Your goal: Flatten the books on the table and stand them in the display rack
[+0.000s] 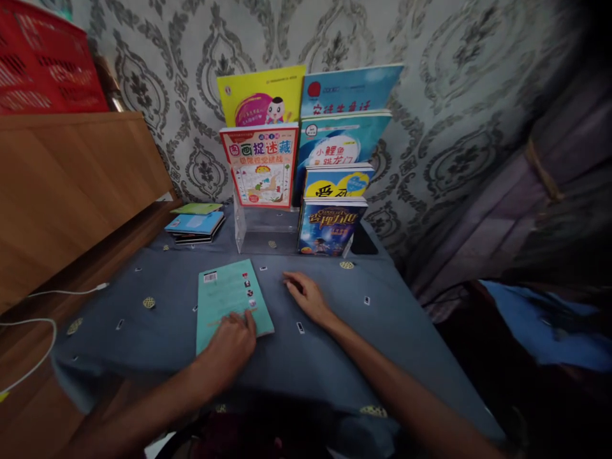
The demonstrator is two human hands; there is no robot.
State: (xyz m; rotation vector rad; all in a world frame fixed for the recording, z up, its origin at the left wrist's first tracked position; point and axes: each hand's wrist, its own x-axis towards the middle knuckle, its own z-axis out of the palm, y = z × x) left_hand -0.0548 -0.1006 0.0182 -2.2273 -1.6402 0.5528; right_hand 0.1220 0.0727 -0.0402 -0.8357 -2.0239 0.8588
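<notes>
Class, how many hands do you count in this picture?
2: the left hand on the teal book, and the right hand beside it, over the tablecloth.

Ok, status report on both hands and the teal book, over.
Left hand: fingers on teal book. Right hand: holding nothing visible. Book lies barcode up. Transparent rack stands beyond, not between hands and book.

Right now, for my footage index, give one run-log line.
left hand: on teal book, back cover up | right hand: beside it, nothing visibly held | clear rack: holds tiered books
</notes>
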